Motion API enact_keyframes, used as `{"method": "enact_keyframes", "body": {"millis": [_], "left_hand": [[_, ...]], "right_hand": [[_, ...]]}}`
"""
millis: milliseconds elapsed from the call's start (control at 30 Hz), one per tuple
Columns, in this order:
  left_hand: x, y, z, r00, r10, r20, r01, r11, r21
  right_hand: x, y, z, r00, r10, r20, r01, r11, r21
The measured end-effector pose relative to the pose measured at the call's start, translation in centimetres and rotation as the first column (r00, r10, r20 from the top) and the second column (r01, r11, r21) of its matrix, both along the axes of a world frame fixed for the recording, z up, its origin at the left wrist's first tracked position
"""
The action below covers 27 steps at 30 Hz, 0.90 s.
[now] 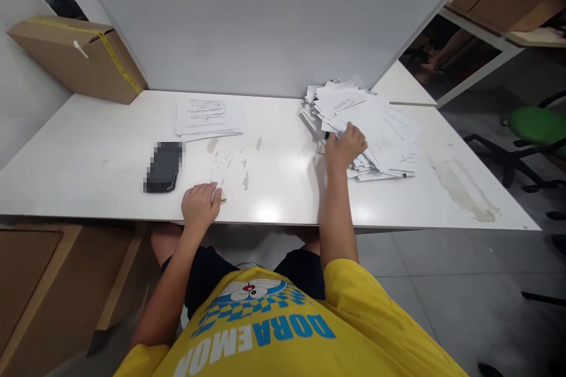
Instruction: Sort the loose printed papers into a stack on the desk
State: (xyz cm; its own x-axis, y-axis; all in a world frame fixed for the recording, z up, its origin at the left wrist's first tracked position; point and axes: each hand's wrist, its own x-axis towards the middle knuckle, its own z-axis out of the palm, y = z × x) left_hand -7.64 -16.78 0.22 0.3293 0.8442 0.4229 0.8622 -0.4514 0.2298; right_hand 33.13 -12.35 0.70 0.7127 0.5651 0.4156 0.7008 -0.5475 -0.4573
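Observation:
At the front edge of the white table, my left hand [201, 206] rests with its fingers curled and close together. A small pale piece with a dark edge [223, 198] shows beside its thumb; whether the hand grips it is hard to make out. My right hand [347, 146] lies on the left side of a messy heap of printed papers [384, 123], thumb apart from the bent fingers. Near that thumb sits a small black thing [328, 135], partly hidden. Farther left is a neater stack of printed sheets [203, 118].
A dark, pixelated flat device [163, 168] lies left of my left hand. A taped cardboard box [79, 59] stands at the table's back left, against a grey partition [265, 23]. Dried smears [464, 188] mark the right side. Beyond are a green stool [539, 126] and another person's arm [451, 50].

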Motion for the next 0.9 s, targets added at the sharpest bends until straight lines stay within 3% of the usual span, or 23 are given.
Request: {"method": "enact_keyframes", "body": {"millis": [133,333,567,700,767,800,900], "left_hand": [[0.0,0.1,-0.5,1.0,-0.01,0.016,0.009,0.999,0.051],[-0.1,-0.1,-0.7,0.999,-0.038,-0.007,0.038,0.995,0.092],[-0.2,-0.1,-0.9,0.999,-0.046,-0.003,0.046,0.993,0.107],[-0.3,0.0,-1.2,0.997,-0.068,0.026,0.064,0.991,0.118],[-0.5,0.0,-1.5,0.995,-0.081,0.059,0.07,0.983,0.171],[-0.6,-0.1,-1.7,0.993,-0.092,0.074,0.075,0.975,0.209],[-0.7,-0.7,-1.7,0.972,-0.233,0.027,0.215,0.932,0.29]], "right_hand": [[4.0,-2.6,-0.8,0.981,-0.18,-0.071,0.181,0.983,0.01],[5.3,-2.9,-1.8,0.985,-0.172,-0.031,0.175,0.979,0.107],[5.4,-3.0,-0.3,0.991,-0.128,0.035,0.126,0.99,0.061],[6.1,-5.4,1.4,0.988,-0.13,0.081,0.113,0.976,0.187],[5.3,-7.5,2.4,0.982,-0.161,0.098,0.113,0.918,0.38],[4.5,-8.6,2.9,0.979,-0.179,0.097,0.107,0.86,0.499],[0.5,-11.8,4.2,0.988,-0.155,0.011,0.085,0.601,0.795]]}}
